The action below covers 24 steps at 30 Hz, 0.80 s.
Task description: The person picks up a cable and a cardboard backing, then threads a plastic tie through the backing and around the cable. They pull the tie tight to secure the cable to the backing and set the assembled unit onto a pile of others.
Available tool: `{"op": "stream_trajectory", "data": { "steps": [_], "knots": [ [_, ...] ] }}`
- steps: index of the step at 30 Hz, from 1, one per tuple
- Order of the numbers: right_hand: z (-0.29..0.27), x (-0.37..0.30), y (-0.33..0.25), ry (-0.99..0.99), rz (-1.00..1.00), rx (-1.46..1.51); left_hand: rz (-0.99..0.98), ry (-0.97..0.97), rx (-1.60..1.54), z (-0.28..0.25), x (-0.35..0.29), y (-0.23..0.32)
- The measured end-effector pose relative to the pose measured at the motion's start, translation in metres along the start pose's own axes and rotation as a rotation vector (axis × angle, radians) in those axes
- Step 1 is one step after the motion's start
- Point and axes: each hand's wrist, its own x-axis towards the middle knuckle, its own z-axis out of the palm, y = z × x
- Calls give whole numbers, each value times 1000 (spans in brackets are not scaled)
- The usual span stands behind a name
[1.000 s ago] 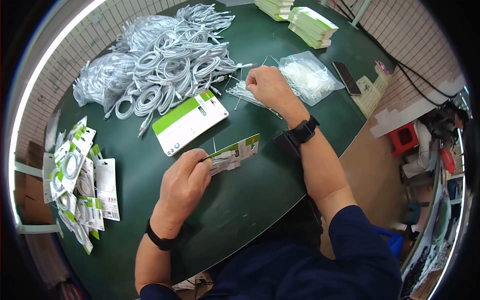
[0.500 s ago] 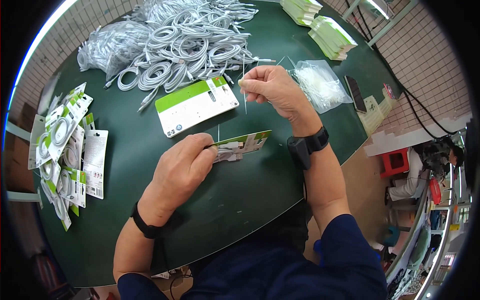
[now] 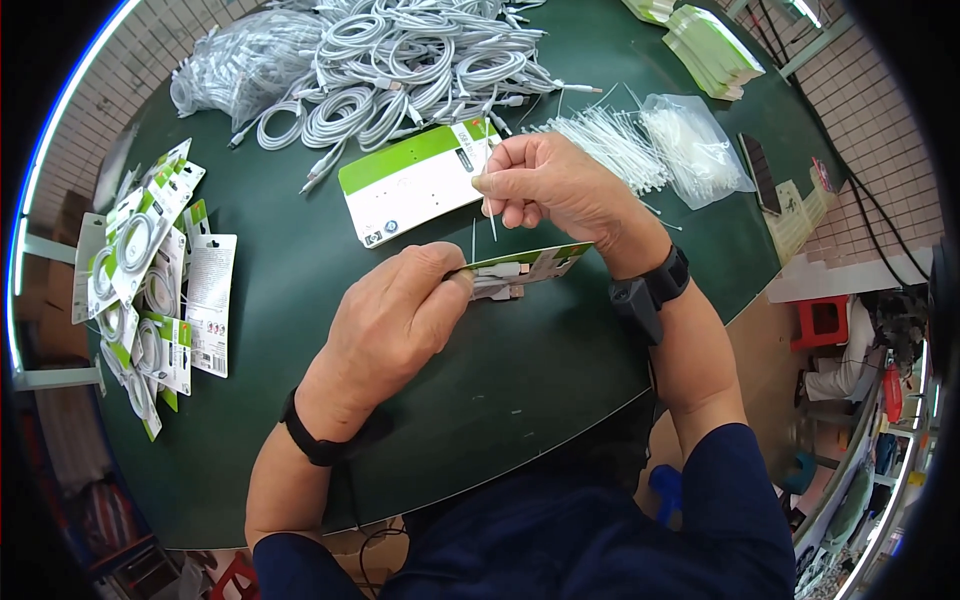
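Observation:
My left hand (image 3: 390,315) is closed on the end of a green-and-white packaging card (image 3: 562,261), held on edge above the table. A white cable (image 3: 499,271) with metal plugs lies against the card's near side, its rest hidden by the fingers. One thin white cable tie (image 3: 474,236) pokes up behind the card. Between thumb and forefinger, my right hand (image 3: 560,190) pinches another white cable tie (image 3: 493,224), upright and just beyond the card. Past both hands, several flat cards (image 3: 412,188) lie on the table in what looks like a stack.
Coiled white cables (image 3: 410,60) heap at the back. Loose cable ties (image 3: 610,140) and a bag of ties (image 3: 690,150) lie right, beside a phone (image 3: 760,173). Carded cables (image 3: 145,270) pile at left. Folded cards (image 3: 712,55) stand far right on the green table (image 3: 500,400).
The view has shifted, so the table's things appear farther right and higher. My right hand has brought its cable tie lower, closer to the card. My left hand keeps its grip.

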Motion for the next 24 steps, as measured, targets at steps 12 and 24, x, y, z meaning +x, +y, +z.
{"op": "stream_trajectory", "data": {
  "steps": [12,24],
  "knots": [
    [9,5,12,-110,89,134,13,4,11,1,3,1],
    [12,2,11,-146,163,190,31,25,13,2,4,0]
  ]
}}
